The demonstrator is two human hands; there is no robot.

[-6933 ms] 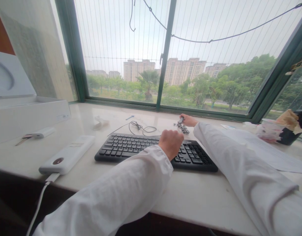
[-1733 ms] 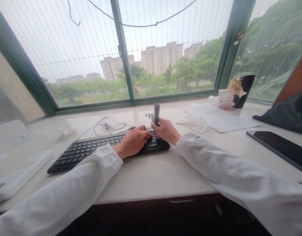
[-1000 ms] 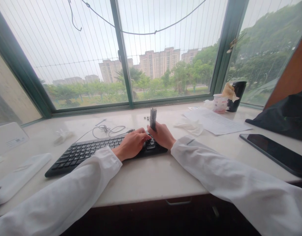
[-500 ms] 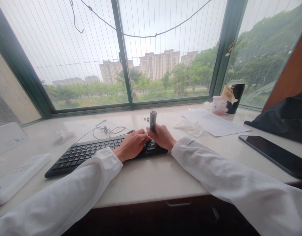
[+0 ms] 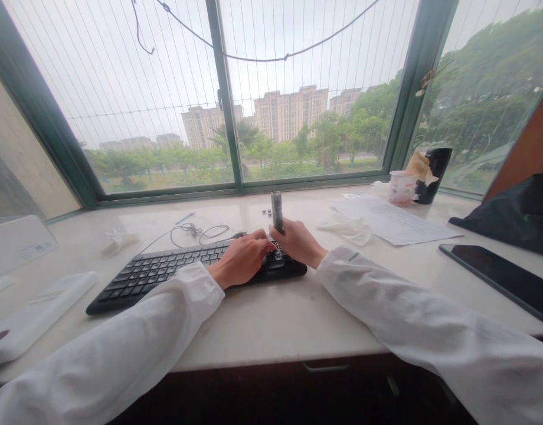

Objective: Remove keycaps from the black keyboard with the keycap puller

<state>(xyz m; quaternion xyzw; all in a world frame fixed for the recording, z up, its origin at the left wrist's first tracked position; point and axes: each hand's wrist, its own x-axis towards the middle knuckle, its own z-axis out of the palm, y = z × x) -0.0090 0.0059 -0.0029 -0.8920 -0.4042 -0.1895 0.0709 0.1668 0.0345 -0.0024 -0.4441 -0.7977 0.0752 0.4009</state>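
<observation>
A black keyboard (image 5: 154,274) lies at a slant on the white desk, and some switches at its right end look bare of keycaps. My left hand (image 5: 242,260) rests across that right part, fingers bent and pressed together at the keys; the fingertips are partly hidden. My right hand (image 5: 298,241) is closed around a dark grey tool with a thick handle (image 5: 277,209), held nearly upright over the right-end keys. The tool's lower end is hidden by my hands. Several small loose keycaps (image 5: 267,212) lie just behind the keyboard.
A thin cable (image 5: 196,231) coils behind the keyboard. To the right are a crumpled tissue (image 5: 349,229), a printed sheet (image 5: 393,221), a paper cup (image 5: 402,189), a black tumbler (image 5: 436,174) and a phone (image 5: 497,277). White boxes (image 5: 45,307) stand left, and the window (image 5: 240,188) closes the back.
The whole view has shifted slightly, so the scene sits a little farther right. Both hands stay at the right end of the keyboard, and the tool is still in my right hand.
</observation>
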